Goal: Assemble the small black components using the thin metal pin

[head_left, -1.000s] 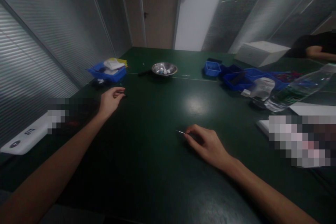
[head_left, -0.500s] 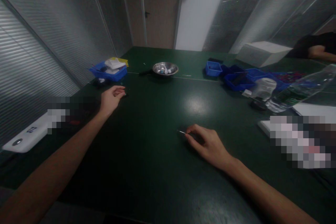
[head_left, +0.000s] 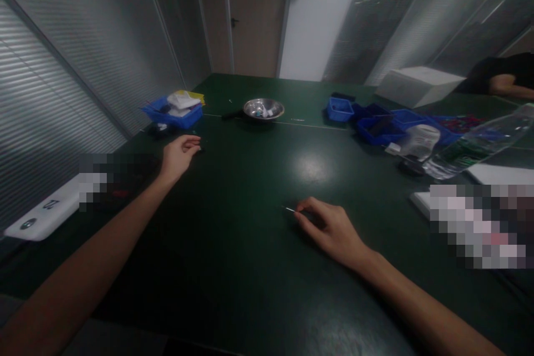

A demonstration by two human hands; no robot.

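Where the bench (head_left: 233, 267) reaches its left side, a long white case (head_left: 48, 208) lies at a slant, its far end blurred out. Farther back sits a blue tray (head_left: 183, 118) with white wrapping (head_left: 182, 100) and something yellow (head_left: 197, 97) in it. Nearer than that tray is the left hand (head_left: 177, 157), its fingers bent and the thumb brought close to the fingertips; whether it pinches anything cannot be told. Toward the back, to the right of this hand, stands a shiny metal bowl (head_left: 273, 113) holding small white and bluish bits, with a dark, handle-like shape (head_left: 232, 115) at its left.

Well apart from the left hand, a thin, silvery piece (head_left: 290, 209) points out leftward from the right hand (head_left: 331, 228). Thumb and index finger pinch its right end, so it lies between the two hands but right at the right one's fingertips, low over the bench or on it.

Behind and to the right are a small blue box (head_left: 340, 110) and a group of blue trays (head_left: 377, 130), with a white box (head_left: 421, 86) farther back. A cloudy container (head_left: 420, 140) stands near a tilted clear bottle (head_left: 469, 147). At the far right edge, another person's forearm (head_left: 509, 86) shows.
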